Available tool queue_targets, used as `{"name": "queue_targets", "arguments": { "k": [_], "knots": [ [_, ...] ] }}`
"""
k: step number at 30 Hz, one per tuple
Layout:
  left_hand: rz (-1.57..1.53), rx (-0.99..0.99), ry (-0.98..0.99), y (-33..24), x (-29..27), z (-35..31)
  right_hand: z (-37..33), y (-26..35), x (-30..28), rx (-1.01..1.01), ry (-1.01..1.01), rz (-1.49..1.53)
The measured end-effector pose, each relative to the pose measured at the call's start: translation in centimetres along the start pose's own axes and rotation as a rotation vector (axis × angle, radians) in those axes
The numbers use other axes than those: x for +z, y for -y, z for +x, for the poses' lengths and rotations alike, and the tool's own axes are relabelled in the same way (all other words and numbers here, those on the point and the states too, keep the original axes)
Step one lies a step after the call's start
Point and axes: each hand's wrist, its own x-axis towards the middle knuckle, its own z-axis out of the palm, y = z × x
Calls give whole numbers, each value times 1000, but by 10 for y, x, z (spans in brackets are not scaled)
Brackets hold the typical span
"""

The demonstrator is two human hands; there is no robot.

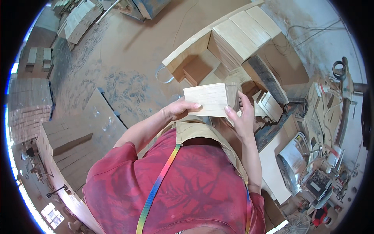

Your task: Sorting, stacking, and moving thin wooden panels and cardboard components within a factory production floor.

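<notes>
In front of my apron (202, 130) I hold a stack of pale wooden boards (205, 100) with both hands. Its broad face is turned toward me, and layered edges show along its right side. My left hand (180, 109) is closed on the left end, thumb lying across the face. At the lower right corner, my right hand (244, 119) grips the stack with its thumb in front and its fingers bent around the side. The fingertips of my left hand are hidden behind the boards.
Beyond the boards is a wooden bin (191, 45) with stacked boards (243, 27) and a brown block (197, 70). More small boards (269, 107) lie to the right, beside a machine (292, 160). A large stack of panels (74, 140) stands at left. A person in red (321, 215) is far lower right.
</notes>
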Motion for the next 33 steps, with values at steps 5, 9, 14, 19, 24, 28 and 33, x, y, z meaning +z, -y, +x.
{"name": "queue_targets", "arguments": {
  "k": [5, 9, 14, 19, 24, 28, 33],
  "knots": [
    [-50, 47, -254, 1, 2, -18, 22, -31, 22, 188, 131, 400],
    [18, 61, -321, -4, -23, -36, 28, -34, 45, 237, 188, 528],
    [127, 96, -376, -37, -44, -79, 34, -21, 74, 228, 296, 502],
    [444, 22, -291, -56, -28, -68, 46, -41, 79, 213, 330, 450],
    [609, -6, -284, -65, 7, -28, 48, -49, 21, 203, 608, 271],
    [1049, -114, -252, -63, 22, 13, 35, -77, -5, 401, 736, 369],
    [63, 121, -293, -31, 32, 27, 8, -124, -29, 524, 526, 659]
  ]
}}
